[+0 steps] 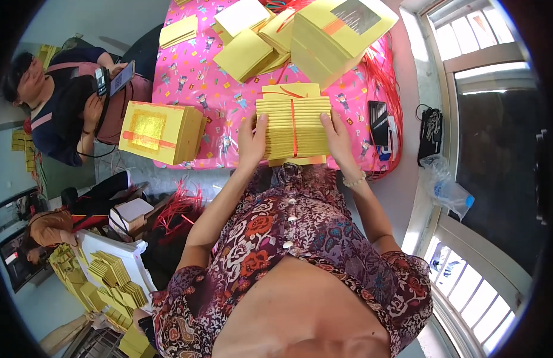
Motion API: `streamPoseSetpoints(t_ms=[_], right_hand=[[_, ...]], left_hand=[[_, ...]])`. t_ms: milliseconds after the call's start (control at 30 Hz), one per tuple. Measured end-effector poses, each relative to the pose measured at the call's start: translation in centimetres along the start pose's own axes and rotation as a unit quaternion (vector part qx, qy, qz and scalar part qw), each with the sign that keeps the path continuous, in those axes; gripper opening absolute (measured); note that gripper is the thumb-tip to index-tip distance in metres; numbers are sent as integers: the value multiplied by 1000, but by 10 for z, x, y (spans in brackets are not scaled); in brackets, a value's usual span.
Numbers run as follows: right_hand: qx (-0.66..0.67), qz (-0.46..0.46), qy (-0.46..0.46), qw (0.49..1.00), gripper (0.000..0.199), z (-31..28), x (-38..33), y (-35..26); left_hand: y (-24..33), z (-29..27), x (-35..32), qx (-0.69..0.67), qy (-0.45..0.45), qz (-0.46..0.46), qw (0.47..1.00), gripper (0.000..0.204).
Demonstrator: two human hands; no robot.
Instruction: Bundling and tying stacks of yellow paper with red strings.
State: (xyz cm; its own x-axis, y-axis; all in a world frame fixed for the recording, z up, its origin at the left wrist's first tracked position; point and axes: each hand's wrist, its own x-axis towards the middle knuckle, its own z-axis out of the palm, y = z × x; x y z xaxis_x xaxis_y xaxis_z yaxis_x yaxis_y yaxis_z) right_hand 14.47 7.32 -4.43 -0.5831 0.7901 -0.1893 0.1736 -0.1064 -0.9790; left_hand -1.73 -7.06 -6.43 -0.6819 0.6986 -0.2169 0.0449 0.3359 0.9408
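Note:
A thick bundle of folded yellow paper (279, 128), with a red strip running down its middle, sits at the near edge of the pink table (228, 98). My left hand (251, 142) grips its left side and my right hand (338, 138) its right side, thumbs on the top face. Flat yellow sheets (306, 89) with a red strip across them show from beneath the bundle's far edge. To the left stands a block of yellow paper (163, 132) with a gold square and a red band. The undersides of my fingers are hidden.
Beyond the bundle lie yellow paper stacks (246, 56) and a large yellow paper block (336, 45). Red plastic strips (388, 89) hang along the right edge, near a black tray (379, 124). Leftward, a person (61, 107) holds a phone; another works by a white table (112, 253).

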Motion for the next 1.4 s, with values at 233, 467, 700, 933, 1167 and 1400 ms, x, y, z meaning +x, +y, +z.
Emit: streamPoseSetpoints(t_ms=[233,467,700,933,1167,1400], right_hand=[[-167,-52,63,983,45,-3,-1,10],[-198,9,35,980,53,-5,5,8],[-195,-20,40,980,51,-6,8,15],[-231,10,-3,973,53,-6,14,4],[-270,-1,-6,963,52,-4,10,-8],[-202,-20,-9,979,53,-4,12,-8]], left_hand=[[3,5,-7,-117,122,0,986,34],[3,7,-8,-117,133,25,984,27],[10,9,-6,-143,129,23,981,29],[15,7,3,-114,122,-27,986,41],[31,5,4,-11,156,-16,988,36],[23,6,9,-45,144,-11,989,35]])
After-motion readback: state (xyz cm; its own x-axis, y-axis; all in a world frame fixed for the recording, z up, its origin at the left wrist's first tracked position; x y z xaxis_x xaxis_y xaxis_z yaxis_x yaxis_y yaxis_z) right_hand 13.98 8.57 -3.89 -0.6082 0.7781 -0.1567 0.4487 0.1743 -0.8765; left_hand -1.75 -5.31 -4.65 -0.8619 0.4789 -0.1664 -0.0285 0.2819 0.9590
